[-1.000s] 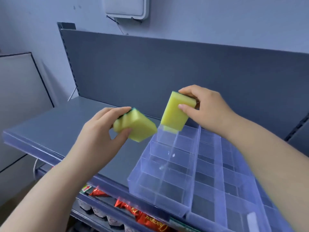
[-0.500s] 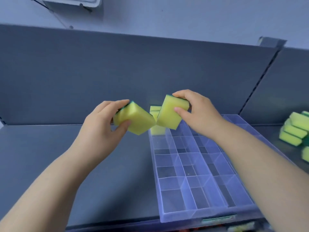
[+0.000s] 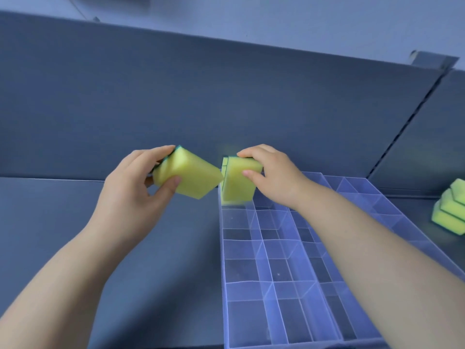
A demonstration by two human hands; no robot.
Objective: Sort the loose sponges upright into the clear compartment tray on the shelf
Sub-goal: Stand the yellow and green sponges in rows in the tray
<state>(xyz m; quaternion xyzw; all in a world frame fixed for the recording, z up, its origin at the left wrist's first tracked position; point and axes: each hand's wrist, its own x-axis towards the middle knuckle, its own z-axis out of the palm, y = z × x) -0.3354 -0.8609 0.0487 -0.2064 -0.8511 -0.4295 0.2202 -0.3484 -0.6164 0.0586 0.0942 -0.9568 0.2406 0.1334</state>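
While seemingly soft, light yellow foam sponges are pinched across their faces by left hand and right hand, one is stood in the clear plastic tray's far-left cell.

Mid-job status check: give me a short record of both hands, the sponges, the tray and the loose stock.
Left hand: grips tilted sponge above the shelf, left of the tray
Right hand: holds upright sponge, its lower end in the far-left corner compartment
Clear tray: another sponge's edge shows behind that one; other visible compartments hold nothing
Loose stack: sponges on the shelf, right of the tray
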